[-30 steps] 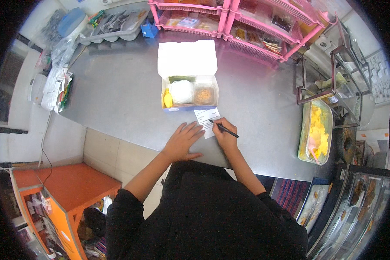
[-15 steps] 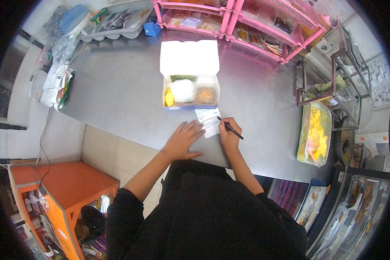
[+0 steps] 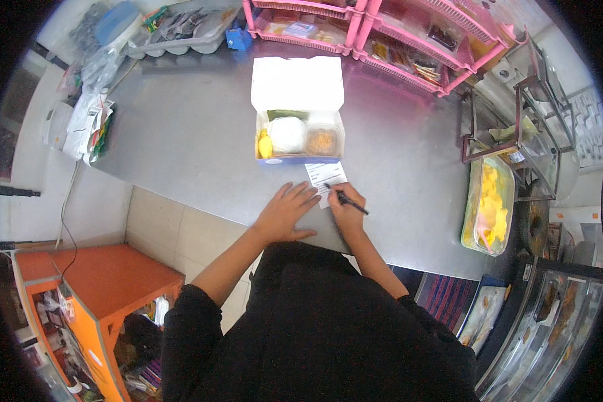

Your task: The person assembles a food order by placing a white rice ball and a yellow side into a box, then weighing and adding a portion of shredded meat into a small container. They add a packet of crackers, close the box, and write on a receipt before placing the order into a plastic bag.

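A printed paper slip (image 3: 325, 175) lies on the steel table (image 3: 187, 134), just in front of an open cardboard meal box (image 3: 298, 160). My right hand (image 3: 348, 208) grips a black pen (image 3: 352, 203), its tip over the slip's print. Flat beside the slip rests my left hand (image 3: 289, 212), fingers spread, fingertips by the slip's left edge. Inside the box sit a white rounded mound (image 3: 288, 135), a small yellow item (image 3: 265, 143), a clear tub (image 3: 321, 141) of brownish food and a green strip (image 3: 287, 114) at the back. The white lid (image 3: 297, 82) stands raised.
Pink tiered racks (image 3: 365, 33) with packets stand along the back. A grey tray (image 3: 181, 45) and a blue box (image 3: 238, 39) are back left. A tub of yellow food (image 3: 492, 208) sits by a metal-framed rack (image 3: 516, 147) at right. An orange cabinet (image 3: 114, 281) stands lower left.
My right hand and the pen have shifted left and slightly down across the slip. My left hand stays nearly where it was, and the box stands open as before.
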`<action>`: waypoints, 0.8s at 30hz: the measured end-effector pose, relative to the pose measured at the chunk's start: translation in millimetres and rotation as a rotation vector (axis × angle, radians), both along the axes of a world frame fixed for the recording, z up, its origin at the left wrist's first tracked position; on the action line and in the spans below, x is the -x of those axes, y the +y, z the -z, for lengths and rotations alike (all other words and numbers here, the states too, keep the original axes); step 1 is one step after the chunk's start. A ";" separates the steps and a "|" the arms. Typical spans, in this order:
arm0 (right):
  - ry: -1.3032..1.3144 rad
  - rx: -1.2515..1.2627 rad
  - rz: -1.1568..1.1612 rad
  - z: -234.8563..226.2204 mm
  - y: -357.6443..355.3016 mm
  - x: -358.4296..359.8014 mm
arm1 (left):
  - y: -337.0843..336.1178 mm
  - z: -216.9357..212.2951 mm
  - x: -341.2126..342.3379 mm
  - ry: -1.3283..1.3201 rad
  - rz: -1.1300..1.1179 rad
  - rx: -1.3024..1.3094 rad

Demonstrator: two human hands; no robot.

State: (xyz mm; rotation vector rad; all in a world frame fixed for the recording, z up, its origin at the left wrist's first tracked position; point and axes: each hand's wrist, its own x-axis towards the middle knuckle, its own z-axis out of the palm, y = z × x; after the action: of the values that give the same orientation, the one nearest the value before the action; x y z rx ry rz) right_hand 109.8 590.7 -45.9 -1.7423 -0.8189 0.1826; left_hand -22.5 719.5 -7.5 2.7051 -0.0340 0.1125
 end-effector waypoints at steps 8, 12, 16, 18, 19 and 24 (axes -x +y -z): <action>0.095 0.133 -0.105 -4.2 -5.1 2.8 | 0.5 0.8 0.5 -0.060 0.000 0.005; 0.021 0.043 0.049 -4.4 -1.7 3.7 | 0.5 0.9 0.3 -0.029 -0.009 0.025; 0.114 0.037 0.122 -5.4 -3.1 1.8 | 1.0 0.5 0.1 -0.028 -0.002 0.020; 0.197 -0.021 0.093 -5.6 -5.5 1.9 | 0.7 0.6 0.2 -0.034 -0.007 0.017; 0.141 0.011 0.042 -5.9 -6.6 2.4 | 0.5 0.8 0.1 -0.033 -0.010 0.015; 0.026 0.028 -0.033 -5.5 -7.3 6.5 | -0.3 1.3 -0.2 -0.031 -0.009 0.015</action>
State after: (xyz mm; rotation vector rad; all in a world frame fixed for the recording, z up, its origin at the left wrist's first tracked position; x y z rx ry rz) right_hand 103.3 583.4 -40.4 -1.7498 -0.8305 0.2392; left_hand -22.3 719.1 -8.8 2.6885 -0.0294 0.1566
